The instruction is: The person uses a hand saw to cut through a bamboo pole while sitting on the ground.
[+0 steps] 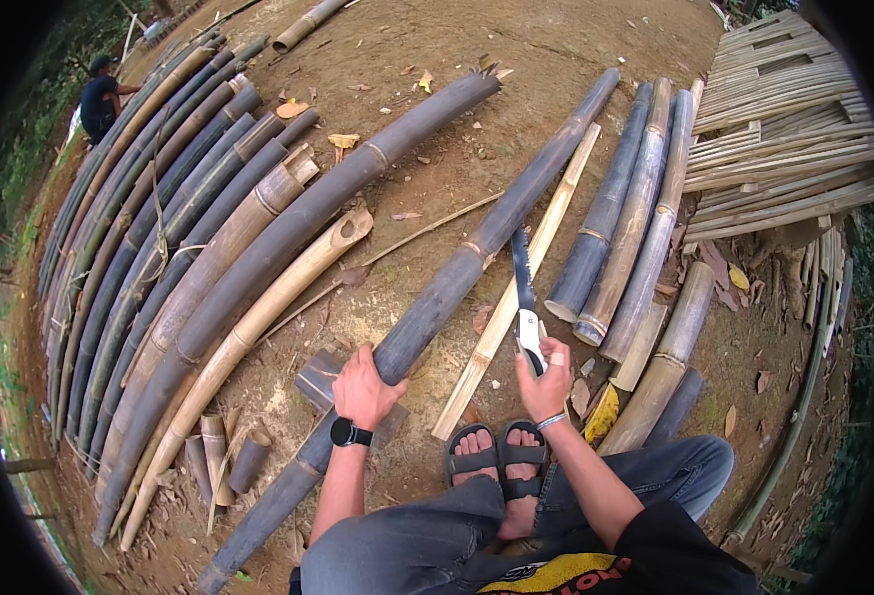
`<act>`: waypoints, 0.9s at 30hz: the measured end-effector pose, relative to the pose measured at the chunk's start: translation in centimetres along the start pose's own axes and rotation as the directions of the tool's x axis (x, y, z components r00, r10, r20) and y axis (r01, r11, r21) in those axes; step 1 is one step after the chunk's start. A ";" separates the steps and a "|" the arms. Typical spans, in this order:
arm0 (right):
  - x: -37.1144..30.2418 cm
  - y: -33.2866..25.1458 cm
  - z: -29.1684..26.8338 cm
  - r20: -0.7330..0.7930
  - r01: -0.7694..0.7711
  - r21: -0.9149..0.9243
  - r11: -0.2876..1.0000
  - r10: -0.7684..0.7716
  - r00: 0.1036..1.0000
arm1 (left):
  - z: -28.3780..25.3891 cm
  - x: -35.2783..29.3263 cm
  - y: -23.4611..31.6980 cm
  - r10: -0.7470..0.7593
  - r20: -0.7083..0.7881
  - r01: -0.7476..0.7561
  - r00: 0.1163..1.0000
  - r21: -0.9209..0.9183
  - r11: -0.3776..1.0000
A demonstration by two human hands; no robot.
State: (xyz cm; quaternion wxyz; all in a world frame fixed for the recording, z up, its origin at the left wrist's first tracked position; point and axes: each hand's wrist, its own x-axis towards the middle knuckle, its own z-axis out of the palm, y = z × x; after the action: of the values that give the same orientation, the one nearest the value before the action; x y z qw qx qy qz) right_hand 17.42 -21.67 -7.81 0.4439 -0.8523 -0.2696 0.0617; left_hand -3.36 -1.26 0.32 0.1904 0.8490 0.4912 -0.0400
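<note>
A long dark bamboo pole [435,294] runs slantwise in front of me, from the lower left to the upper middle. My left hand [366,388] is closed over it, fingers wrapped round its top. Beneath the pole, by that hand, lies a short dark bamboo piece [318,380]. My right hand [544,379] grips the white and black handle of a hand saw [525,284]. Its dark toothed blade points away from me and stays apart from the pole in my left hand. A pale split bamboo strip [518,288] lies on the ground, passing under the saw.
Many bamboo poles [184,223] lie side by side at the left. More cut lengths [624,213] rest at the right, near a stack of slatted bamboo panels [789,129]. Short offcuts [249,459] sit at the lower left. Another person [100,99] is at the far left.
</note>
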 end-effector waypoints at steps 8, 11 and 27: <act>0.2 5.9 -2.1 0.331 0.139 -0.576 0.806 0.074 0.941 | 1.4 -3.0 -1.7 0.189 -0.246 -0.169 0.951 0.102 0.980; 1.4 5.3 -1.0 0.363 0.143 -0.598 0.789 0.108 0.926 | 0.7 -3.2 -2.5 0.092 -0.178 -0.070 0.980 0.126 0.990; 6.9 4.3 -4.6 0.533 -0.078 -0.303 0.950 0.237 0.812 | 0.4 -2.9 -2.9 0.148 -0.113 -0.135 0.983 0.116 0.984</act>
State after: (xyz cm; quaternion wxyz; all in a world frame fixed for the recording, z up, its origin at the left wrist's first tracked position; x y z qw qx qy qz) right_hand 26.59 -23.46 -7.56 0.2190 -0.8672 -0.3219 0.3104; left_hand -7.28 -2.45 -0.10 0.1166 0.8916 0.4375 -0.0011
